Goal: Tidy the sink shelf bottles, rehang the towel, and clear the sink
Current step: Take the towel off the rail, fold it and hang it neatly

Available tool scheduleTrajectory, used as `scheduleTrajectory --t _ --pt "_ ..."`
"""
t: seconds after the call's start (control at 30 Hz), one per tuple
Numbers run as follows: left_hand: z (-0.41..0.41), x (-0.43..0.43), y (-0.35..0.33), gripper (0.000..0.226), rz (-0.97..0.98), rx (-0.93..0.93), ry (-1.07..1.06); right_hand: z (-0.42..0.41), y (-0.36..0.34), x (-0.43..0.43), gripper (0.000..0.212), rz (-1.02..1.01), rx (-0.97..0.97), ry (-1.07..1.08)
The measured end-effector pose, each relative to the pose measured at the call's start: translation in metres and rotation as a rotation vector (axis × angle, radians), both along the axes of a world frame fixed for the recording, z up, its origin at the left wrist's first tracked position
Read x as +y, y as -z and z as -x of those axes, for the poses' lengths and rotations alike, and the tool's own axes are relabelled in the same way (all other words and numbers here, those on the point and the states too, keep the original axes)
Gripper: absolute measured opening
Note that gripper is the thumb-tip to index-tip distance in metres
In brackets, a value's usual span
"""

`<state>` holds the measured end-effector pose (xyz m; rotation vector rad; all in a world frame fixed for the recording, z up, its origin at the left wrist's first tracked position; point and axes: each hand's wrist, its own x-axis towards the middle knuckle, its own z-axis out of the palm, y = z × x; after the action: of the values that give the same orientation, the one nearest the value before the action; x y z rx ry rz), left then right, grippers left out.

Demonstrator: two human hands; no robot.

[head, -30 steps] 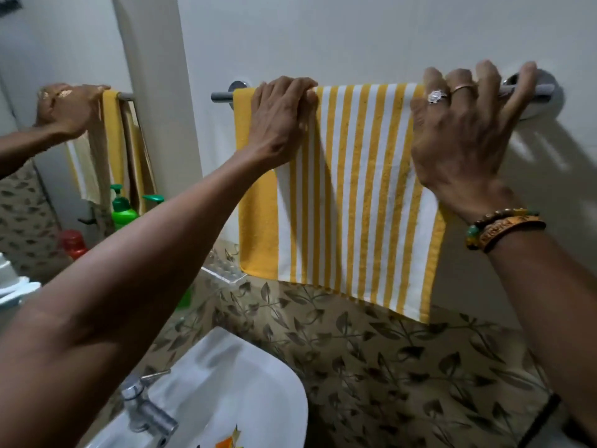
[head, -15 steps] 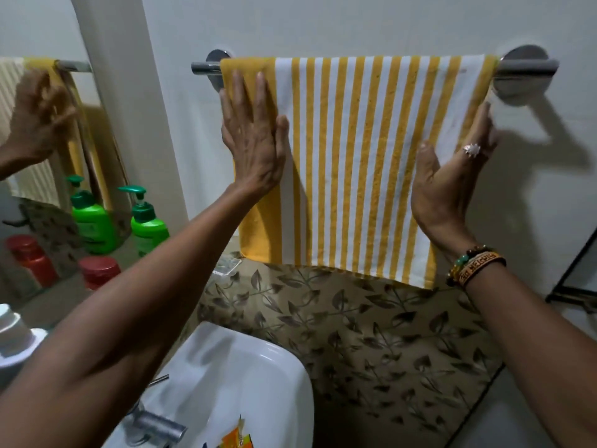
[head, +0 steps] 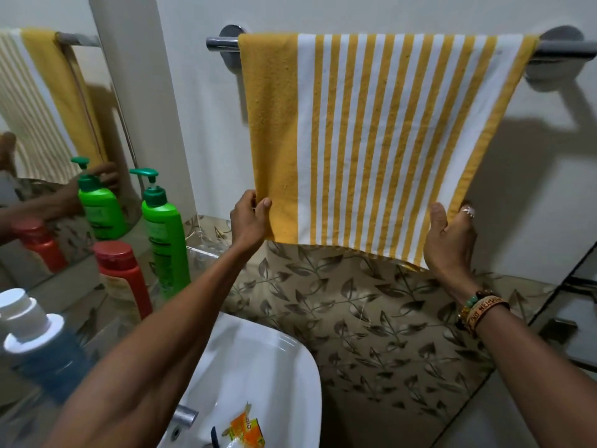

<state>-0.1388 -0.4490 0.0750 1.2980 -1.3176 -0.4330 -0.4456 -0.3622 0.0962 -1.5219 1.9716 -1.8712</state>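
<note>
Towel (head: 371, 140) on rail (head: 223, 44), above sink (head: 274, 367)

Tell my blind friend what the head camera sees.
The left hand and right hand hold the bottom corners of a yellow striped towel draped over a rail. A green bottle stands left; a wrapper lies in the sink.

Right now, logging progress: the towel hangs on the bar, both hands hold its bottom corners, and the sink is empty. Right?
No: the sink is not empty; the head view shows an orange wrapper in it. The towel does hang on the bar, left hand and right hand holding its bottom corners.
</note>
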Motion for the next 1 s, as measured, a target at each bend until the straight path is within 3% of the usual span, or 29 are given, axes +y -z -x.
scheduleTrajectory --t 0.3,0.43,0.67,0.87,1.0 --pt "-0.008 0.015 0.031 0.015 -0.058 0.095 0.035 0.002 0.037 0.002 0.028 -0.116 0.022 0.051" --pt "-0.011 0.017 0.041 0.019 -0.088 0.284 0.068 0.004 0.056 0.006 0.027 -0.154 -0.001 0.055" --pt "-0.014 0.021 0.047 0.027 -0.142 0.581 0.179 0.003 0.062 0.006 0.048 -0.188 -0.017 0.101" --pt "-0.015 0.024 0.046 0.03 -0.196 0.695 0.204 0.001 0.057 0.008 0.055 -0.211 -0.026 0.087" --pt "-0.019 0.027 0.048 0.02 -0.261 0.756 0.203 0.001 0.055 0.013 0.05 -0.198 -0.025 0.054"
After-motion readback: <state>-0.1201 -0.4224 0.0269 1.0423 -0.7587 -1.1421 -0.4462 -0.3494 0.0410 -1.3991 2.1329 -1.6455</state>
